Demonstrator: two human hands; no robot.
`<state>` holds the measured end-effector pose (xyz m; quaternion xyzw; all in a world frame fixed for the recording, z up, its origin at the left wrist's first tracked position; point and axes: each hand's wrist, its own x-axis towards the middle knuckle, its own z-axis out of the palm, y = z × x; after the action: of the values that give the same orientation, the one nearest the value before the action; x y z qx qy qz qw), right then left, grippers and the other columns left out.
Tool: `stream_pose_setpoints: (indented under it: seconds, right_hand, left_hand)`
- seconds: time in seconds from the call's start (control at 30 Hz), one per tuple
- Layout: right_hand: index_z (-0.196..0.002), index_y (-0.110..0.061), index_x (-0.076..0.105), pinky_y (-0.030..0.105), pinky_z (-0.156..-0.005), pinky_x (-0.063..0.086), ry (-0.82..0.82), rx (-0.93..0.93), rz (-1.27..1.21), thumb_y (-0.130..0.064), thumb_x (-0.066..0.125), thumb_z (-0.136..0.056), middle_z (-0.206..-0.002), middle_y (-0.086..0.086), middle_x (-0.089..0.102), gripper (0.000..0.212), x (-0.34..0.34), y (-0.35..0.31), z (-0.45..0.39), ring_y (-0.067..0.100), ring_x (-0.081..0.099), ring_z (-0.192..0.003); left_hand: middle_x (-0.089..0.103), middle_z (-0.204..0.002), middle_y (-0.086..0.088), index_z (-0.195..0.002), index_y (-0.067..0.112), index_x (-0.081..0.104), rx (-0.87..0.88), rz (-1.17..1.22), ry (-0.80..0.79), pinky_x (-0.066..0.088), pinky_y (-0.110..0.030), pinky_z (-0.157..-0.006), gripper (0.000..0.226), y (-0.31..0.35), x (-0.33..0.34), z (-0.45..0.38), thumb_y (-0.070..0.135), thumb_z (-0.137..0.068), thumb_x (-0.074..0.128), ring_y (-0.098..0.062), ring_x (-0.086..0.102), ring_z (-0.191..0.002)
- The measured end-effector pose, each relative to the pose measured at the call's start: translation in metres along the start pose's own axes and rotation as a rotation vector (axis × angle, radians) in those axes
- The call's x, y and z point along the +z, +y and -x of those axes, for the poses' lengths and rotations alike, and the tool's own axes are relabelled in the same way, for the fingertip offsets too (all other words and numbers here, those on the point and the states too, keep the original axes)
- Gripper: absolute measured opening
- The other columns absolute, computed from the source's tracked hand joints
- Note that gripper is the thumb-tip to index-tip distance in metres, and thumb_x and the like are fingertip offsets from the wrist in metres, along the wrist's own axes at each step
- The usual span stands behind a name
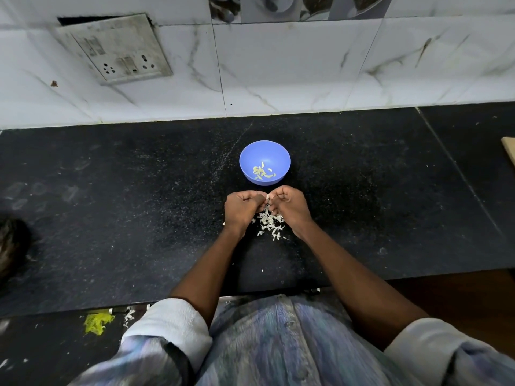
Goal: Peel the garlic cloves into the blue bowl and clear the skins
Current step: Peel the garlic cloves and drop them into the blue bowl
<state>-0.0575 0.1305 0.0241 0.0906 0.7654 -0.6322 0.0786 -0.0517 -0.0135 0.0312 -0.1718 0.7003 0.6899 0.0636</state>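
Note:
A blue bowl (pixel 264 154) stands on the black counter and holds several pale peeled garlic cloves (pixel 263 172). Just in front of it, my left hand (pixel 241 208) and my right hand (pixel 289 206) meet with curled fingers. Between their fingertips they pinch a small whitish garlic clove (pixel 267 197), mostly hidden by the fingers. Below and between the hands lies a heap of white garlic skins (pixel 270 222) on the counter.
The black stone counter (pixel 139 218) runs left and right, with a tiled wall and a switch plate (pixel 117 48) behind. A dark object (pixel 12 246) sits at the left edge and a wooden board corner (pixel 508 153) at the right. Yellow scraps (pixel 97 324) lie below the counter's front edge.

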Motion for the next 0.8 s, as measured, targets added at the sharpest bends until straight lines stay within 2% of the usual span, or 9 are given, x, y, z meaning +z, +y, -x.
stream_pose_setpoints:
  seconds: [0.1,0.17,0.23,0.3,0.47,0.6,0.8]
  right_hand:
    - [-0.091,-0.001,0.069,0.026,-0.056,0.053,0.020,-0.021,0.033,-0.003,0.062,-0.099,-0.075,0.013,0.071,0.010,-0.003,0.000,-0.001,0.016,0.065,-0.062]
    - [-0.091,-0.001,0.070,0.027,-0.058,0.055,0.020,-0.038,0.048,-0.004,0.064,-0.098,-0.077,0.014,0.073,0.010,-0.004,-0.001,-0.002,0.018,0.067,-0.063]
    - [-0.091,0.001,0.070,0.027,-0.059,0.057,0.014,-0.051,0.043,-0.003,0.065,-0.097,-0.079,0.018,0.074,0.009,-0.004,-0.001,-0.002,0.020,0.068,-0.063]
    - [-0.091,0.002,0.070,0.029,-0.059,0.058,0.012,-0.069,0.042,-0.002,0.065,-0.097,-0.078,0.020,0.074,0.009,-0.004,0.000,-0.003,0.022,0.069,-0.062]
    - [-0.090,0.001,0.070,0.029,-0.059,0.057,0.017,-0.072,0.045,-0.002,0.065,-0.096,-0.072,0.017,0.073,0.009,-0.003,0.001,-0.003,0.022,0.068,-0.058]
    - [-0.097,0.006,0.069,0.023,-0.058,0.054,-0.001,-0.044,-0.038,-0.001,0.063,-0.098,-0.074,0.019,0.071,0.009,-0.001,-0.002,0.000,0.015,0.064,-0.059]
    - [-0.106,0.012,0.066,0.018,-0.056,0.050,-0.019,0.076,-0.176,0.000,0.060,-0.101,-0.076,0.014,0.068,0.014,0.004,-0.005,0.000,0.009,0.060,-0.058]
  left_hand:
    - [0.075,-0.066,0.004,-0.089,0.015,0.085,0.150,-0.201,-0.021,0.055,-0.024,-0.063,0.007,-0.003,-0.004,-0.002,0.012,-0.090,0.079,-0.003,0.061,-0.059]
    - [0.064,-0.055,0.016,-0.086,0.018,0.085,0.247,-0.323,-0.016,0.048,-0.019,-0.057,0.008,-0.004,-0.006,-0.003,0.015,-0.090,0.079,0.005,0.052,-0.053]
    - [0.056,-0.049,0.016,-0.081,0.015,0.084,0.316,-0.411,0.006,0.045,-0.018,-0.056,0.011,-0.005,-0.006,-0.004,0.013,-0.090,0.077,0.008,0.048,-0.051]
    - [0.058,-0.050,0.010,-0.075,0.013,0.082,0.347,-0.453,0.029,0.049,-0.020,-0.059,0.014,-0.006,-0.006,-0.005,0.012,-0.088,0.076,0.007,0.050,-0.053]
    - [0.075,-0.068,0.011,-0.081,0.016,0.084,0.365,-0.463,-0.005,0.054,-0.018,-0.062,0.006,-0.006,-0.007,-0.003,0.017,-0.085,0.080,0.005,0.066,-0.061]
    - [0.076,-0.069,0.007,-0.080,0.014,0.083,0.319,-0.369,0.000,0.052,-0.018,-0.059,0.006,-0.008,-0.007,-0.003,0.017,-0.085,0.082,0.005,0.062,-0.059]
    - [0.077,-0.070,0.002,-0.086,0.013,0.084,0.174,-0.220,0.011,0.044,-0.017,-0.053,0.006,-0.012,-0.004,-0.006,0.019,-0.087,0.082,0.005,0.056,-0.053]
